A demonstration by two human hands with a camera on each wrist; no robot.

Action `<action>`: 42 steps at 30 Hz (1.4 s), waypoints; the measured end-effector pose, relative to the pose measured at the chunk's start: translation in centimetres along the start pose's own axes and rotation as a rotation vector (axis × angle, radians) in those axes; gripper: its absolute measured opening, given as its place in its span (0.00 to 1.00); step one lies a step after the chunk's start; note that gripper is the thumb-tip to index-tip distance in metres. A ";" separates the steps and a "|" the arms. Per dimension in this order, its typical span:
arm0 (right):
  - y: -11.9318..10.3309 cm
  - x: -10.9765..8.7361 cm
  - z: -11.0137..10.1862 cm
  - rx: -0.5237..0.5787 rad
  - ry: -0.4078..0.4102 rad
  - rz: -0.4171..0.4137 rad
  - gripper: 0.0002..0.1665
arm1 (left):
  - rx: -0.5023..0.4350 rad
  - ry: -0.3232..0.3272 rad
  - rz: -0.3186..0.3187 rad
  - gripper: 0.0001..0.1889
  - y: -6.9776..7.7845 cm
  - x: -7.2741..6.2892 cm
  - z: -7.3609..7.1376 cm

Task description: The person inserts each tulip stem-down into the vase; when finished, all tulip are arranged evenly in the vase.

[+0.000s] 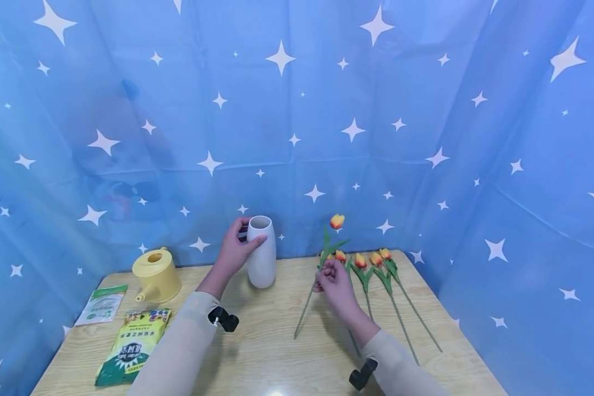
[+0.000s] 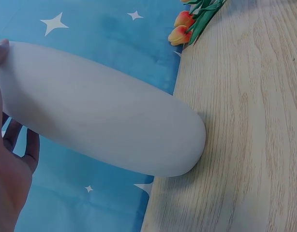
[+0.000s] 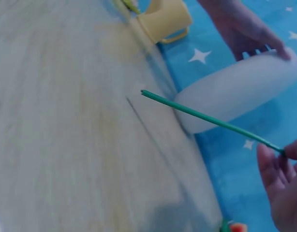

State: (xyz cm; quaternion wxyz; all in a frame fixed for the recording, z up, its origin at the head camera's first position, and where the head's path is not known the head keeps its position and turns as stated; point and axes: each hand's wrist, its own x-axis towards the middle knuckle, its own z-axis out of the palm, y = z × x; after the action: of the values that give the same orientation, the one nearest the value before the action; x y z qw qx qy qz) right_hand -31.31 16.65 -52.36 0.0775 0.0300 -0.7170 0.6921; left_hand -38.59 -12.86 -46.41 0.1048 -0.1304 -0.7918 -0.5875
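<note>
A tall white vase (image 1: 262,261) stands on the wooden table, its round mouth facing up. My left hand (image 1: 235,247) grips it near the rim, thumb in front and fingers around the far side. In the left wrist view the vase (image 2: 105,108) fills the middle. My right hand (image 1: 337,286) pinches the green stem of an artificial tulip (image 1: 336,221), orange and yellow, raised to the right of the vase. The stem (image 3: 206,117) slants down to a free lower end above the table, seen in the right wrist view. Several more tulips (image 1: 360,261) lie beside and beyond that hand.
A yellow watering can (image 1: 157,276) stands at the table's left. Nearby lie a green-and-white packet (image 1: 102,304) and a yellow-and-green bag (image 1: 132,346). A blue curtain (image 1: 297,110) with white stars hangs behind the wooden table (image 1: 267,341).
</note>
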 end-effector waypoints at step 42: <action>-11.0 7.2 0.5 0.290 0.311 -0.411 0.15 | -0.028 -0.022 0.009 0.34 -0.2 0.3 -0.3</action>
State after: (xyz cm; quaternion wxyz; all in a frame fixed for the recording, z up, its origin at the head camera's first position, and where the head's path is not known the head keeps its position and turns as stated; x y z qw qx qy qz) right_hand -36.77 16.12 -40.38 0.3198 0.0790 -0.5690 0.7535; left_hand -38.98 -13.15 -46.44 0.0970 -0.1419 -0.7841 -0.5964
